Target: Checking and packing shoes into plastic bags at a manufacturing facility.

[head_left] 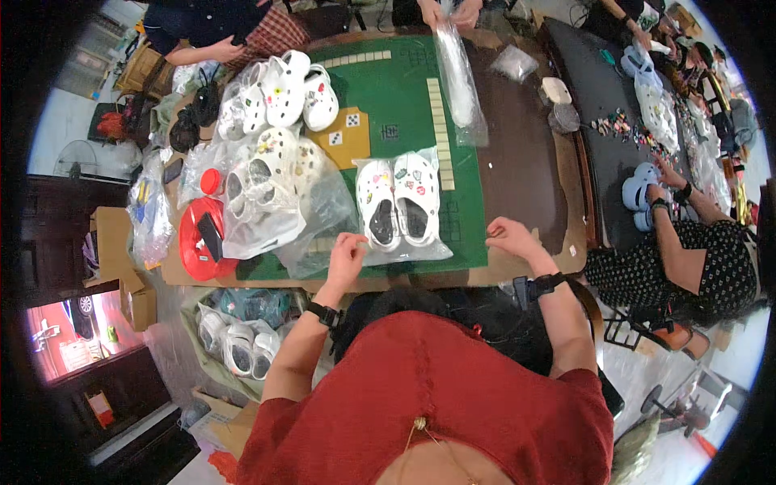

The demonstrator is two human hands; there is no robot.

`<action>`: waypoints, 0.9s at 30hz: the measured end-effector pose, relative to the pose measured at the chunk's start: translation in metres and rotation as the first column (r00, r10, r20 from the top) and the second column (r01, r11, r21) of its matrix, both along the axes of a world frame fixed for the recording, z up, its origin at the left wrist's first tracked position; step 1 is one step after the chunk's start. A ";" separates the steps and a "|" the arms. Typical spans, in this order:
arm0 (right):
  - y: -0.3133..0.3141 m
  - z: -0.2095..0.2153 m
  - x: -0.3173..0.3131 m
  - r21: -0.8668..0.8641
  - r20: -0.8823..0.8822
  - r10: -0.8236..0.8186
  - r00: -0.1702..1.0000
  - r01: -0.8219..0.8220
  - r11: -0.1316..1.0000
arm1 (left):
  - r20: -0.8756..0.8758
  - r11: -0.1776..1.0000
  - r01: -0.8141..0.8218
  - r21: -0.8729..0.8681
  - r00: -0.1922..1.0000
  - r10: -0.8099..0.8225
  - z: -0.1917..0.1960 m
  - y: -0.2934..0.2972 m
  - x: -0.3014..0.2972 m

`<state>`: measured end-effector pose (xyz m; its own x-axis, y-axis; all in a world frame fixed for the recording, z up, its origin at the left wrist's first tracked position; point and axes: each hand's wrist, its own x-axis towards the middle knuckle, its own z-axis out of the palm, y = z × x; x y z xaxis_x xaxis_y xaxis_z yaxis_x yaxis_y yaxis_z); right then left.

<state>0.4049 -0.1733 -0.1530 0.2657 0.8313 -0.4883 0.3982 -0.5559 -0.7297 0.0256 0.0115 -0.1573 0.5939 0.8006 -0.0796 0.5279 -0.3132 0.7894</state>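
Observation:
A pair of white clogs (395,198) with colourful charms lies on a clear plastic bag (428,252) on the green table mat, heels toward me. My left hand (347,257) is beside the bag's near left corner, fingers bent and close together; whether they pinch the plastic is hard to make out. To the right of the clogs, my right hand (515,241) hovers apart from them near the mat's edge, fingers loosely curled with nothing visible in them. More white clogs (284,90), some inside clear plastic bags (311,214), are heaped to the left.
A red basin (194,263) with a dark phone (211,236) stands at the left. Across the table, a person's hands hold a clear bag (459,81). Below the left edge sits a bin of bagged clogs (238,356). Another person handles light-blue clogs (638,190) at the right-hand table.

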 end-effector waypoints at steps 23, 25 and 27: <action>0.076 -0.079 -0.083 -0.226 -0.413 -0.150 0.898 0.058 0.972 | 0.072 0.609 -0.256 -0.751 0.884 0.461 -0.090 -0.002 0.020; 0.084 -0.075 -0.089 -0.181 -0.477 -0.179 0.860 0.103 0.978 | 0.031 0.496 -0.244 -0.833 0.875 0.483 -0.051 0.000 0.038; 0.100 -0.075 -0.121 -0.128 -0.435 -0.119 0.893 0.069 0.989 | 0.034 0.481 -0.370 -0.795 0.764 0.644 -0.140 -0.010 -0.023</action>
